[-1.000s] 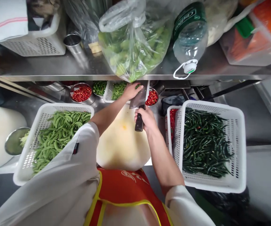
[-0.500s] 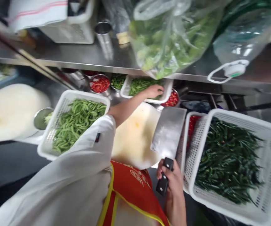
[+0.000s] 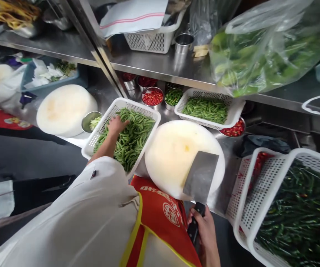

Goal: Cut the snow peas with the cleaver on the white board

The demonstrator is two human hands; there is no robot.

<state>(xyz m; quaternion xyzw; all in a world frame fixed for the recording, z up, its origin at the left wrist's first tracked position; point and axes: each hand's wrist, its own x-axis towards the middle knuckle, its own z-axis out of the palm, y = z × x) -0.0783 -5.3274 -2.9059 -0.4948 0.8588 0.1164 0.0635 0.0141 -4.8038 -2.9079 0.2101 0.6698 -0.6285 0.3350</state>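
Note:
My right hand [image 3: 206,225] is wrapped round the black handle of a cleaver [image 3: 201,174]. Its broad blade lies over the right front part of a round, pale chopping block [image 3: 171,152]. My left hand [image 3: 117,125] rests on the green pea pods [image 3: 133,139] in a white plastic basket [image 3: 155,115] left of the block. Its fingers are spread, and no pod shows gripped in them. Behind the block, a smaller white basket [image 3: 180,105] holds more green pods [image 3: 205,109], cut or smaller.
Steel pots of chopped red chili [image 3: 152,97] and green chili [image 3: 173,97] stand under the shelf [image 3: 160,76]. A bag of green vegetables [image 3: 256,61] overhangs its edge. Baskets with dark green chilies [image 3: 301,211] flank the right. Another round block [image 3: 66,109] sits left, beside a steel bowl [image 3: 85,122].
My left hand has left the small back basket and moved to the large pod basket at left. The view has turned left. My right hand still holds the cleaver.

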